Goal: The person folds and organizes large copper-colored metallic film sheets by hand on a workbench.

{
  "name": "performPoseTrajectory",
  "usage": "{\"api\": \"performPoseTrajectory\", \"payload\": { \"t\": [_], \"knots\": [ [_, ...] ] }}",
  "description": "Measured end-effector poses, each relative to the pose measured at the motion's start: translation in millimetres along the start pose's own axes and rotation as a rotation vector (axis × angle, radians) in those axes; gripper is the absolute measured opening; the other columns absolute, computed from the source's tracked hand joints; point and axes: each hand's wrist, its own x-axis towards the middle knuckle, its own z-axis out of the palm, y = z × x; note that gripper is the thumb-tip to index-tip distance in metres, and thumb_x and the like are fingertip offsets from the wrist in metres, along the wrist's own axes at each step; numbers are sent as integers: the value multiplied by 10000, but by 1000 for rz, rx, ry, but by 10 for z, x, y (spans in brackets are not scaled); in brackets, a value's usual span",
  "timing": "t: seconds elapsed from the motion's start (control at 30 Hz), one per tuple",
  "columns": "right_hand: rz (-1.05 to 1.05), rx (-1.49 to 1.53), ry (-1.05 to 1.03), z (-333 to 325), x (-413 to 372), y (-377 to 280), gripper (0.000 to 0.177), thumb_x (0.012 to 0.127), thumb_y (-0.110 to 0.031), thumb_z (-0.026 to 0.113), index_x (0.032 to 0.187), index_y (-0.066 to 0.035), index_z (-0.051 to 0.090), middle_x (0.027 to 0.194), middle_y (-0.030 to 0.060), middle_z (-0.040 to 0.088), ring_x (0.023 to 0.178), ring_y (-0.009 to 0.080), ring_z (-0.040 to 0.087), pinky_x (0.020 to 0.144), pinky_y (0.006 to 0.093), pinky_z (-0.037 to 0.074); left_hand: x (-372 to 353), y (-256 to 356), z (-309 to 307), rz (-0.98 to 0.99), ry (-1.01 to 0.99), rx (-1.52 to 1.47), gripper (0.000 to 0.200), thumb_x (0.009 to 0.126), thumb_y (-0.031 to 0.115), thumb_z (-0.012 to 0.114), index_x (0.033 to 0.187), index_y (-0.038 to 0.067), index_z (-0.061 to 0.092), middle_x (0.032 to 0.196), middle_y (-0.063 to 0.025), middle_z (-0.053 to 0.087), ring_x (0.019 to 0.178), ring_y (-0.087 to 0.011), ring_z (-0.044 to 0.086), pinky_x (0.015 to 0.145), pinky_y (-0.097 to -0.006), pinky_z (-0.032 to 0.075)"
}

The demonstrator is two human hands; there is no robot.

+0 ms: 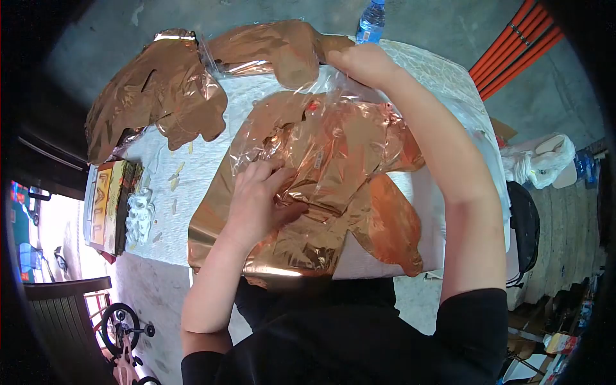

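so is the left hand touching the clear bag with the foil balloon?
Touching. Head view: left hand lies on the clear bag, fingers pressing into the wrap over the copper foil balloon; no gap shows.

A single view is recorded, from the head. The table [212, 154] is viewed steeply downward and forward, from close range. Wide-angle distortion is noted; the corners are darkened.

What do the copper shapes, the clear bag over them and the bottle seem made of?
Shapes: likely metallised foil film; mirror-glossy copper with sharp creases and bright glare. Bag: thin clear plastic, glossy, wrinkled, see-through. Bottle: apparently transparent blue-tinted plastic.
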Motion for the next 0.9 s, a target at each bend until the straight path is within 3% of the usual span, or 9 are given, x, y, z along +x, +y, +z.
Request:
{"api": "performPoseTrajectory", "payload": {
  "t": [0.07,0.2,0.27,0.3,0.4,0.5,0.6,0.8,0.9],
  "knots": [
    [-225,-214,54,-31,48,53,141,825,-186,518,774,-55,498,704,109,596,661,329,595,567,428,452,-6,3,-13,-9,-13,-11,557,609,288,789,1087,75,600,1130,-93,540,1062,-281,477,911,-392,367],
    [-197,-188,74,-107,117,38,146,810,-188,547,840,-46,546,717,116,607,619,282,601,567,389,468,-5,-3,-23,-27,-25,-15,546,618,285,788,1085,74,599,1120,-95,541,1061,-281,480,904,-388,371],
    [125,424,-209,-128,143,95,230,805,-180,583,984,-35,585,794,95,635,667,178,608,624,318,484,-8,-8,-1,-30,-2,-29,549,621,287,787,1088,70,596,1119,-98,540,1064,-283,479,908,-387,369],
    [118,420,-208,-125,107,137,230,805,-180,583,984,-35,585,794,95,635,667,178,608,624,318,484,-6,-4,1,-28,15,-44,552,625,288,786,1091,67,593,1119,-100,540,1066,-284,478,912,-387,366],
    [240,1021,-253,-74,-98,246,293,810,-182,637,1032,6,598,903,35,625,836,98,563,748,261,458,28,44,-42,-76,50,-90,542,637,274,781,1094,56,589,1128,-109,538,1067,-286,483,904,-391,379],
    [278,1007,-125,0,-300,213,295,801,-202,653,1019,-9,609,891,37,623,819,106,564,747,258,453,45,41,-46,30,208,-63,493,671,233,758,1094,50,584,1140,-116,536,1061,-290,491,888,-395,396],
    [275,736,-158,127,-424,221,226,783,-188,662,929,-20,627,774,29,608,732,104,551,679,267,446,99,103,-124,151,308,94,435,695,168,730,1084,45,578,1146,-120,535,1053,-299,497,871,-397,413],
    [305,606,-27,297,-530,117,117,789,-128,605,801,-12,614,659,58,585,604,139,526,595,301,436,455,445,54,156,25,24,403,735,228,684,1082,60,565,1162,-109,526,1088,-307,478,905,-429,388],
    [268,576,18,274,-532,91,107,798,-113,574,808,-14,612,682,82,605,608,172,545,597,316,439,659,341,324,144,75,94,449,754,289,663,1134,83,541,1199,-114,499,1137,-305,443,937,-448,359]
  ]
}}
